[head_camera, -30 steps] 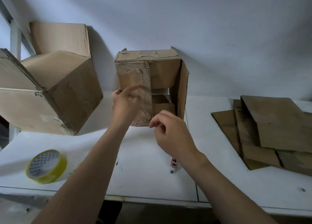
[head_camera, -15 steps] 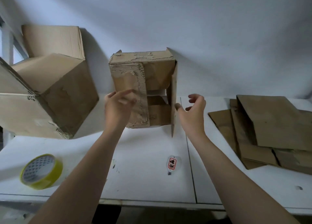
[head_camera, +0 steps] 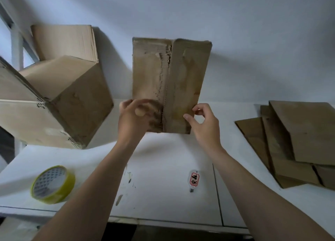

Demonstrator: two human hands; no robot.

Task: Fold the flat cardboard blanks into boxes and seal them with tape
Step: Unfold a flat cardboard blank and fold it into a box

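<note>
A worn brown cardboard box [head_camera: 170, 81] stands on the white table [head_camera: 163, 168] against the wall, its two end flaps folded shut toward me and meeting at a ragged middle seam. My left hand [head_camera: 134, 119] presses on the lower part of the left flap, fingers curled against it. My right hand [head_camera: 204, 124] pinches the lower right edge of the right flap between thumb and fingers. A yellow tape roll [head_camera: 52, 184] lies flat near the front left of the table.
A large folded box [head_camera: 54, 102] leans tilted at the left, another box [head_camera: 65, 41] behind it. A stack of flat cardboard blanks [head_camera: 297, 141] lies at the right. A small white cutter with a red label [head_camera: 194, 180] lies near the table's front.
The right flap, open a moment ago, has swung shut against the left flap. My right hand moved in onto that flap's lower edge. My left hand stayed on the left flap.
</note>
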